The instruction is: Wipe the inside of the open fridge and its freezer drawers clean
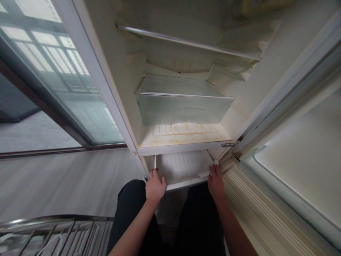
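Observation:
A white drawer (183,165) is partly pulled out of the lower compartment of an open refrigerator (181,145). My left hand (156,185) grips its left front corner, thumb over the rim and fingers on the side wall. On the opposite corner, my right hand (215,179) is closed round the drawer's edge. A small white piece (204,174), too blurred to name, lies against the right hand's fingers. Ribs run along the drawer's floor, and nothing else shows in it. The undersides of both hands are hidden.
Above stand a frosted bin (183,108) and a glass shelf (186,41), with yellow stains on the refrigerator floor. Its open door (301,153) fills the right side. Left are a glass sliding door (80,89) and grey flooring (101,181). A metal rack (61,231) stands lower left.

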### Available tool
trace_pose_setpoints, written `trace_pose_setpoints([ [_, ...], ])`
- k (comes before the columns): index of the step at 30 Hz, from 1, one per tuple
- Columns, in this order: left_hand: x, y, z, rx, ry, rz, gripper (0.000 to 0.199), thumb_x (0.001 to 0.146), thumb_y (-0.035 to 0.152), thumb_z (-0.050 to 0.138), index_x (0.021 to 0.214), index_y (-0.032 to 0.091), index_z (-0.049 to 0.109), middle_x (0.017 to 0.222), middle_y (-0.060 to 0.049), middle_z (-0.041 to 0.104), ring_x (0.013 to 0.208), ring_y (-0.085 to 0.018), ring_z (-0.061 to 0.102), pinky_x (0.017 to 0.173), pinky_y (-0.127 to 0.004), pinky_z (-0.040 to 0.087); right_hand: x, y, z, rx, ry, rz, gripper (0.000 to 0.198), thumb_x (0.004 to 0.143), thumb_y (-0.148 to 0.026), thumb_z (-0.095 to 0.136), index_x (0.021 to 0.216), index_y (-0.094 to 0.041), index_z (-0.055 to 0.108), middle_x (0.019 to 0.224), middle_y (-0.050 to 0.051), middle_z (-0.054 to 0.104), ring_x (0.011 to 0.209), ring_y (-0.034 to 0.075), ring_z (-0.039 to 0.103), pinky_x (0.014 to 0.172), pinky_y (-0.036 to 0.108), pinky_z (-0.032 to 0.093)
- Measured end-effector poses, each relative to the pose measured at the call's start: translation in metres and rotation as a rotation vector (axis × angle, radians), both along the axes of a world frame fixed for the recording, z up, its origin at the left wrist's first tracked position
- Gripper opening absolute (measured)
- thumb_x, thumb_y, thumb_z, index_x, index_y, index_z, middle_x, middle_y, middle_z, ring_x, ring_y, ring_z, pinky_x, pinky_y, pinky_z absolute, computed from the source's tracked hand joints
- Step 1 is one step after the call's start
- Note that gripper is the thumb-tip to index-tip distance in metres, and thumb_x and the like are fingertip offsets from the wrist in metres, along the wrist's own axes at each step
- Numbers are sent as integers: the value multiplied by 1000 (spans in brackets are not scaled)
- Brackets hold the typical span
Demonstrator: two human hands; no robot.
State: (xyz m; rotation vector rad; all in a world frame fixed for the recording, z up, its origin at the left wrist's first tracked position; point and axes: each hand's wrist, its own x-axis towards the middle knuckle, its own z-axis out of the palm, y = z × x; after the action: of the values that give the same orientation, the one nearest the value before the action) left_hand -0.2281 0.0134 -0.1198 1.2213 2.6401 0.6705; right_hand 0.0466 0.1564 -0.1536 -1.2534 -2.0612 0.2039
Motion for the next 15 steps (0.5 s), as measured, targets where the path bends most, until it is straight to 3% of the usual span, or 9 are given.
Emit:
trace_pose_setpoints([
  [4,0,0,0,12,0,-4,40,100,33,40,132,11,52,131,-20,62,113,-35,67,90,-45,54,-4,15,-3,-91,-169,-49,56,93,-14,36,147,-6,51,145,24,53,142,33,46,119,51,41],
  [9,-1,1,3,0,-10,-3,40,99,32,42,132,11,51,131,-20,62,116,-34,66,94,-44,53,-23,49,21,-273,-329,-120,54,92,-14,44,144,-1,54,147,27,51,136,35,52,116,43,42],
  [12,-1,1,3,-11,-1,-6,40,100,32,42,132,11,51,129,-20,62,115,-34,67,93,-44,53,-33,75,32,-313,-238,-66,48,92,-13,42,134,-3,63,141,25,57,131,31,57,116,41,42],
  [15,-2,1,3,-13,2,-7,40,100,33,42,132,11,51,130,-21,62,113,-34,67,90,-44,54,-45,100,37,-311,-45,62,51,86,-9,39,127,-9,68,135,17,65,129,24,59,117,37,41],
])
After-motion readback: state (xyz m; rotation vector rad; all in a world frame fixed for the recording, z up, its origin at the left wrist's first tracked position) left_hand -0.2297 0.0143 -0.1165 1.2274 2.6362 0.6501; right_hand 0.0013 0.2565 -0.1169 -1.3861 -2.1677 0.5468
